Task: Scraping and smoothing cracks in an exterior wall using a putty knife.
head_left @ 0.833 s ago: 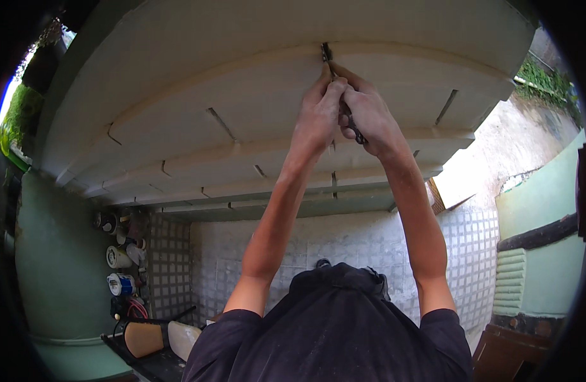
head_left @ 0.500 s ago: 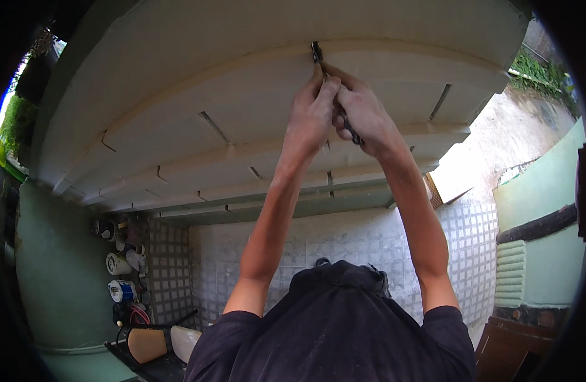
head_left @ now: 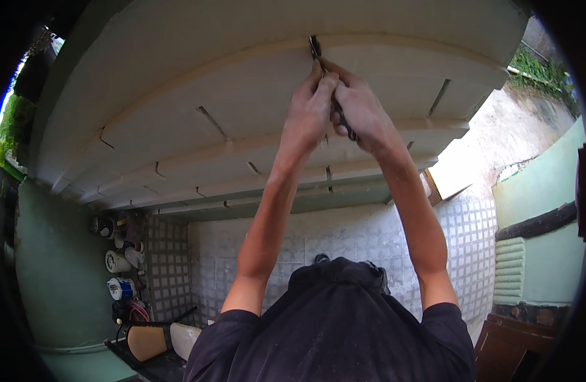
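Note:
Both my hands are raised overhead, close together, closed round one slender dark metal hand tool [head_left: 316,51]. Its kind is not clear. The tool's tip meets a raised ridge on the cream, stepped overhead surface [head_left: 242,83]. My left hand [head_left: 309,114] has thumb and fingers pinched along the tool's front part. Wrapped round its rear part is my right hand [head_left: 364,114], and the dark handle end shows below the palm. Pale dust coats both hands. The fingers hide most of the tool's middle.
Short dark slots [head_left: 213,123] cut across the stepped ridges. Several buckets [head_left: 120,289] and a chair [head_left: 146,344] stand at the left by a green wall [head_left: 57,254]. Below is a tiled floor [head_left: 242,245]. A brown wooden piece [head_left: 509,347] is at the lower right.
The tool's tip sits slightly higher in the picture and the tool leans a little more. Both hands keep their hold, and the view has shifted slightly.

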